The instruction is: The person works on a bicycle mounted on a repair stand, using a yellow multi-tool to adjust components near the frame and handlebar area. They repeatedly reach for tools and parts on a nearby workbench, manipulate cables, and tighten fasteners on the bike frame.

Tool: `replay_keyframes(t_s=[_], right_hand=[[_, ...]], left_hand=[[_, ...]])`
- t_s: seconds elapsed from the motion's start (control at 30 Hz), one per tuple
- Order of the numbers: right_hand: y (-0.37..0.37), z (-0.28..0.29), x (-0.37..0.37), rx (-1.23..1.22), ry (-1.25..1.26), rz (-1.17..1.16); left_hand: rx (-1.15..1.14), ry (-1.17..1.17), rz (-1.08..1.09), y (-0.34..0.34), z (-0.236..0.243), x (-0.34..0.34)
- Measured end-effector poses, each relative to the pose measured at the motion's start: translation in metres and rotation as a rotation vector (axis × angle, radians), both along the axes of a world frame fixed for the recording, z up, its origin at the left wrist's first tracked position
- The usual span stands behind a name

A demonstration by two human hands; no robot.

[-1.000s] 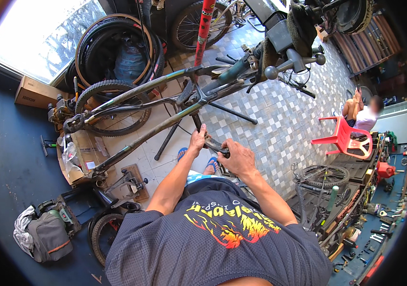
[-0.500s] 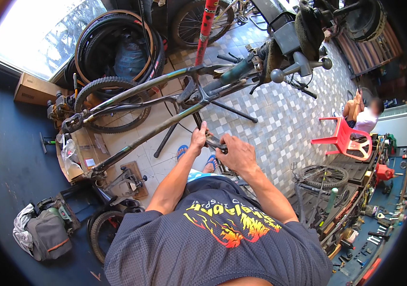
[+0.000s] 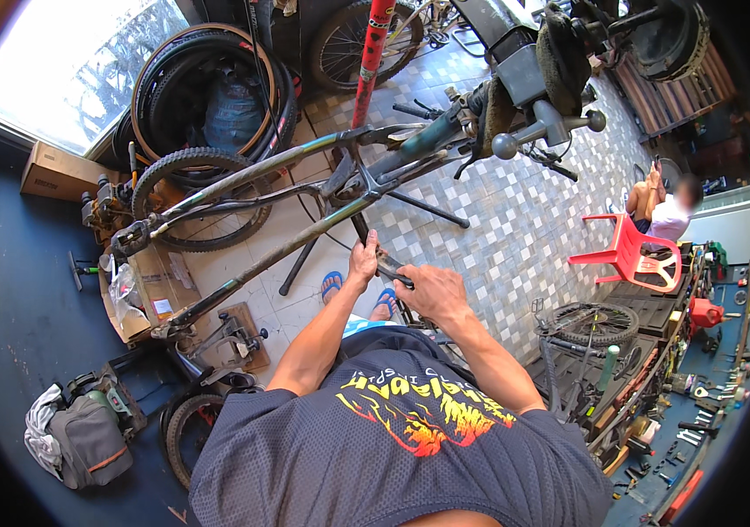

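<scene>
A tiled floor (image 3: pixel 515 263) spreads beneath the bicycle frame (image 3: pixel 278 255), with a wheel (image 3: pixel 140 198) beyond the frame's left half and a red chair (image 3: pixel 625 250) well off to its right, near a seated person (image 3: pixel 675 215). The frame hangs slantwise before you, its right end up by the grey clamp head (image 3: pixel 520 70) of a stand. On your side of the frame, just under its middle, you hold a dark part (image 3: pixel 390 266) between your hands. Your left grip (image 3: pixel 363 262) is curled round it at the end nearer the frame; your right grip (image 3: pixel 432 292), a little farther from the frame, has its fingers bent over the other end. Both look closed, though the undersides of your fingers are hidden, and you cannot tell from here whether the dark length above your left hand belongs to the same piece. If you press or twist unevenly, your right fingers could slide off the end and your knuckles strike metal. A hard pull could swing the frame, should the clamp be loose. And if both hands lose the part, it could drop toward your blue flip-flops (image 3: pixel 386 301), which leave your toes bare below the frame.
</scene>
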State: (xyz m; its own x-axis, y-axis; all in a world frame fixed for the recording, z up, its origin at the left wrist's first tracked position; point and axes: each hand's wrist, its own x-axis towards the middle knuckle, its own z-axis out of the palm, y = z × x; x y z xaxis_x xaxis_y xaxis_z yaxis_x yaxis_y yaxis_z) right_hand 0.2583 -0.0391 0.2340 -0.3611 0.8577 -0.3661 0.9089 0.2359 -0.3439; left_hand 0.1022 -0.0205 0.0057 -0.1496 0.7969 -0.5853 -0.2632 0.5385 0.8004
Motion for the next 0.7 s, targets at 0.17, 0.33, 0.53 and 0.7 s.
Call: replay_keyframes(t_s=[0.17, 0.33, 0.53, 0.7], right_hand=[[0.004, 0.004, 0.002, 0.029, 0.013, 0.071], [0.001, 0.000, 0.003, 0.036, 0.028, 0.057], [-0.008, -0.012, 0.006, 0.075, 0.057, 0.047], [-0.020, -0.039, 0.013, 0.207, 0.092, 0.067]], left_hand=[[0.018, -0.037, 0.005, -0.001, 0.000, 0.003], [0.075, 0.018, 0.007, 0.001, -0.005, 0.000], [0.139, 0.054, 0.006, 0.000, -0.016, 0.000], [0.137, 0.129, -0.022, 0.000, -0.030, -0.002]])
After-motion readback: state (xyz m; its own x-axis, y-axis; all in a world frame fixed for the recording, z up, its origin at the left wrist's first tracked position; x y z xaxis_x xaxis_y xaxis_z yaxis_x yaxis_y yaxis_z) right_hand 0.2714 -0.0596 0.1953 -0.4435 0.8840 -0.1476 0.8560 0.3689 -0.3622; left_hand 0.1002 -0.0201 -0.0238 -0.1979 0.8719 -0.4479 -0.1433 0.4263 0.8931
